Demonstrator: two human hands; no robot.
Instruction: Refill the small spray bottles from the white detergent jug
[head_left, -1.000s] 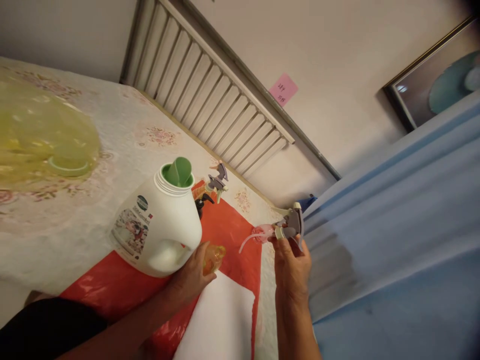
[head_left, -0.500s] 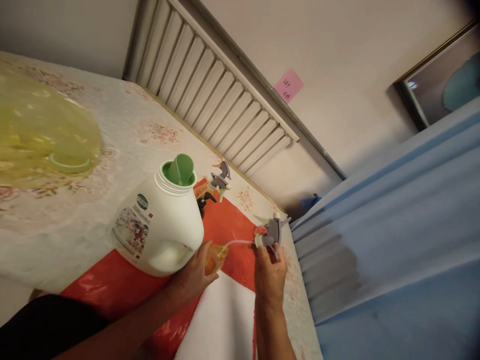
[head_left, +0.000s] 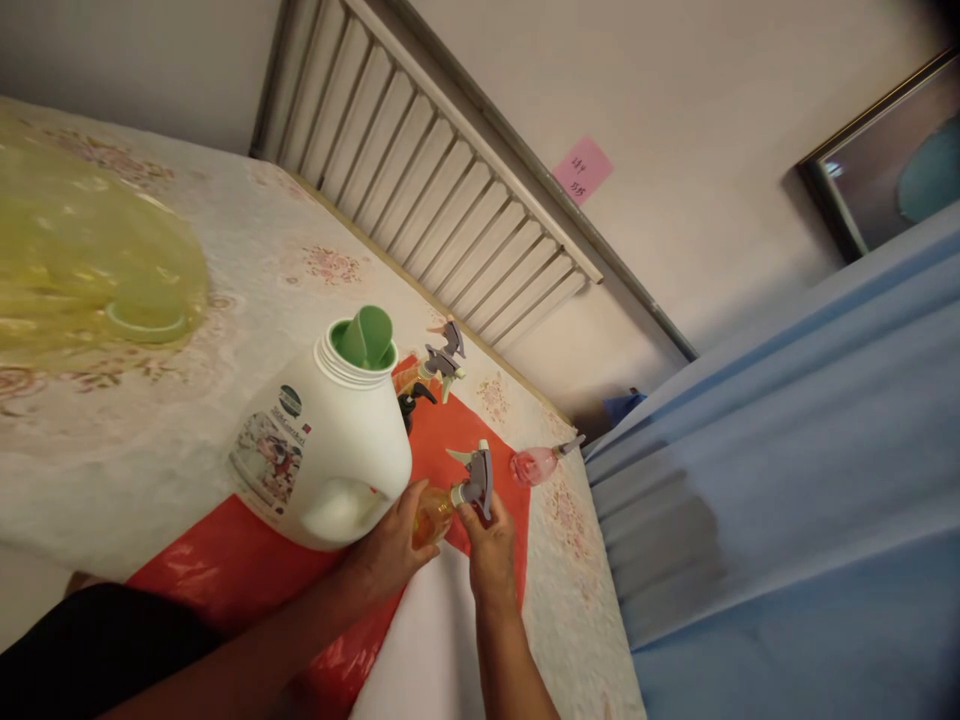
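Note:
My left hand [head_left: 390,550] grips a small orange spray bottle [head_left: 430,518] standing on the red plastic sheet [head_left: 225,575]. My right hand [head_left: 489,545] holds a grey trigger sprayer head [head_left: 475,480] seated on that bottle's neck. A large white jug [head_left: 326,450] with a green funnel [head_left: 365,337] in its mouth stands just left of my left hand, touching it. A pink spray bottle [head_left: 534,464] lies to the right on the sheet's edge.
Further spray bottles with grey and black triggers [head_left: 435,370] stand behind the jug. A translucent yellow basin [head_left: 82,265] sits at the left on the floral tablecloth [head_left: 247,250]. A slatted radiator [head_left: 435,190] lines the wall. Blue cloth [head_left: 787,470] fills the right side.
My right hand carried the trigger sprayer head leftward from beside the pink bottle, fed its tube into the orange bottle and set the head onto the neck. The left hand kept holding the bottle.

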